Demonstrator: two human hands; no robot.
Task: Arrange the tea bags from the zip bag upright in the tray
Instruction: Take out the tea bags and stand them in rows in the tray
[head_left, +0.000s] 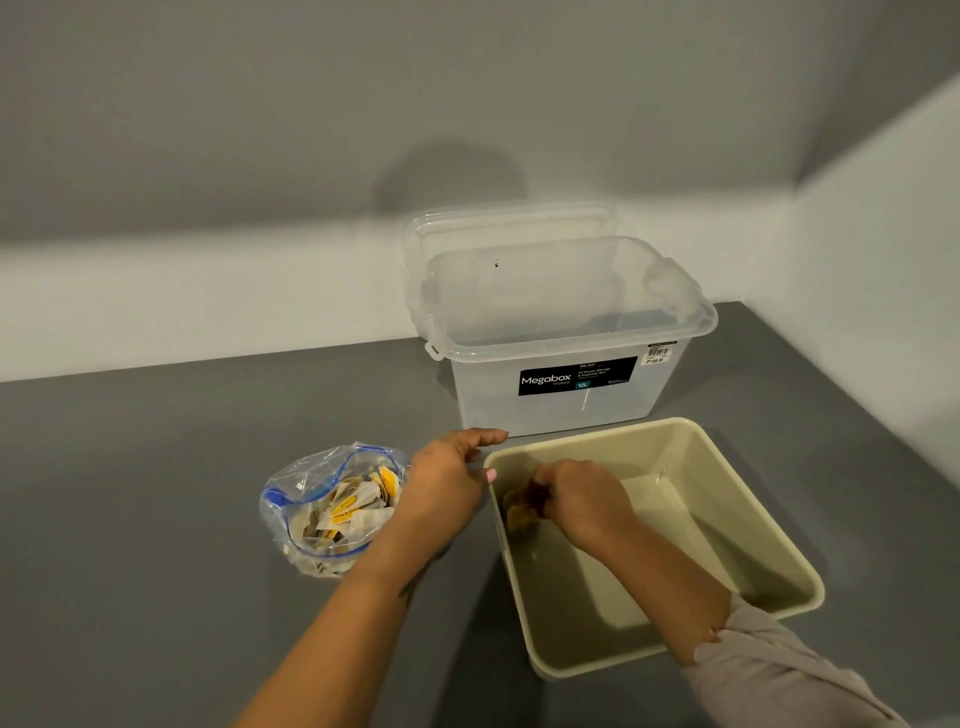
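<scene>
A clear zip bag (332, 512) with a blue seal lies open on the grey table, holding several white and yellow tea bags (353, 506). To its right stands a beige tray (743, 499). My right hand (576, 499) is inside the tray near its left wall, fingers curled round a brownish tea bag (517, 512) that stands against the wall. My left hand (452, 475) hovers between the zip bag and the tray's left corner, fingers loosely bent and holding nothing.
A clear Megabox storage box (561, 338) stands open behind the tray, its lid (509, 221) leaning against the wall. The grey table (156, 493) meets white walls at the back and the right.
</scene>
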